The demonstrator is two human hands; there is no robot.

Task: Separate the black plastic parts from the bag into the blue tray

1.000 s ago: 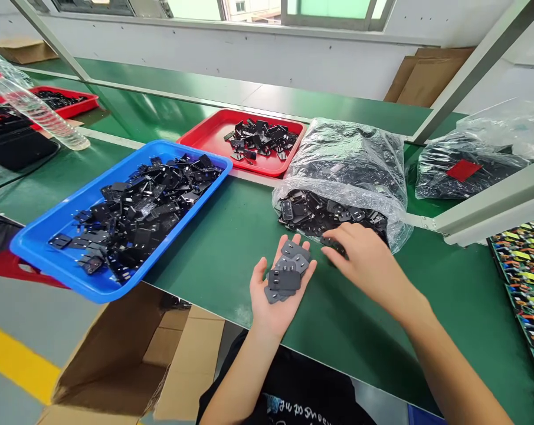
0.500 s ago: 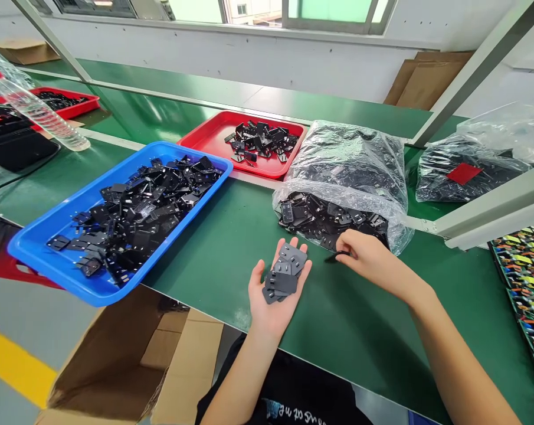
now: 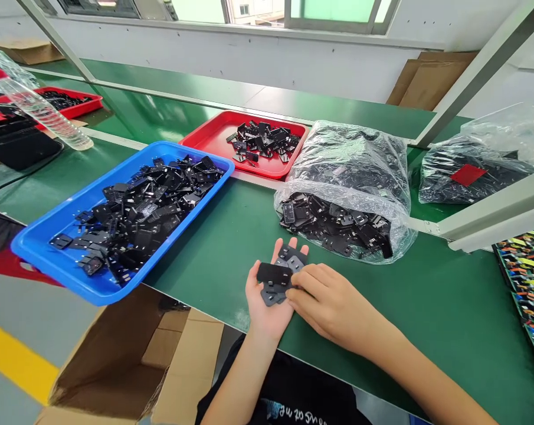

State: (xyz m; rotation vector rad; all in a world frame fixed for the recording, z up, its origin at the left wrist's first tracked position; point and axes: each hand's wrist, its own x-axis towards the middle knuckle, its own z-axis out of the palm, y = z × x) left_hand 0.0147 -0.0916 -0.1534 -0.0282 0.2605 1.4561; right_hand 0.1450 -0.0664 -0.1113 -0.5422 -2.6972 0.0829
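Observation:
My left hand (image 3: 267,319) lies palm up over the green table and bears a loose pile of small, flat black plastic covers (image 3: 272,297) with little slots and tabs. Between thumb and fingers, my right hand (image 3: 333,302) grips one more black plastic cover (image 3: 272,273) just above that pile. Just beyond both hands is a clear plastic bag (image 3: 350,159), its open mouth toward me, showing many similar black pieces (image 3: 337,227). To the left a blue tray (image 3: 41,248) holds a large heap of black pieces.
A red tray (image 3: 205,137) with black parts stands behind the blue one. A second bag (image 3: 488,171) and a metal post (image 3: 497,206) are at right, near a board of colourful components (image 3: 530,283). An open cardboard box (image 3: 111,354) sits below the table edge; a water bottle (image 3: 49,115) leans far left.
My right hand has moved left from the bag's mouth to my left palm, carrying a black plastic cover. My left hand has stayed about where it was.

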